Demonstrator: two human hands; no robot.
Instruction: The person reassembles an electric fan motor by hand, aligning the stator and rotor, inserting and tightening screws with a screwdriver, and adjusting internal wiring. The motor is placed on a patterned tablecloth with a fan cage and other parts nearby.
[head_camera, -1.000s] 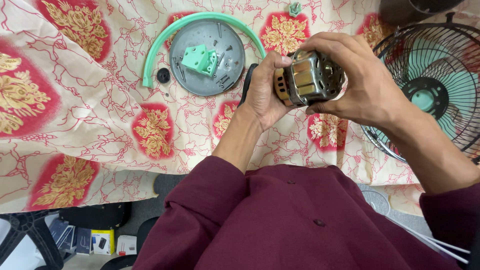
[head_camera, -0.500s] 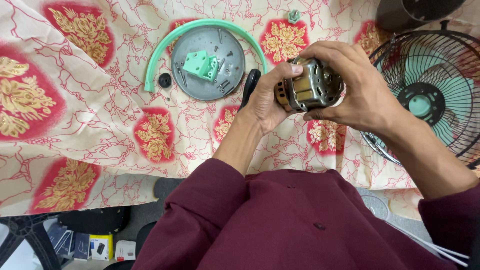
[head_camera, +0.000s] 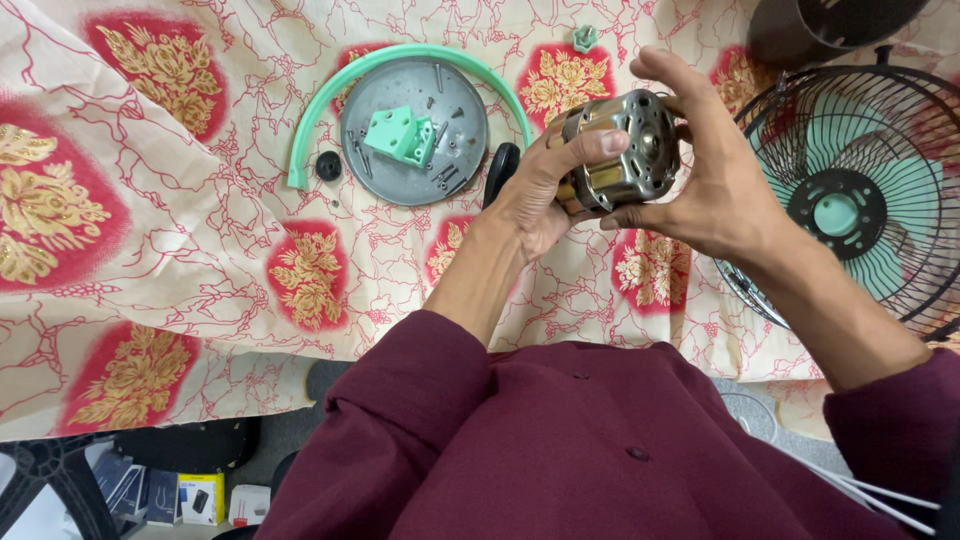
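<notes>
Maroon buttoned shirt (head_camera: 600, 450), long sleeves pushed up, seemingly plain fabric

Looks to me like home repair corner, not proper workshop. Worktop (head_camera: 150, 300) draped in cream cloth with red-and-gold floral medallions. Fan parts spread on it: black wire fan guard (head_camera: 860, 190) with mint blades far right, grey round plate (head_camera: 415, 130) holding loose screws, mint curved ring (head_camera: 400, 60). Small boxes (head_camera: 200, 497) on floor near left, below worktop edge.
</notes>
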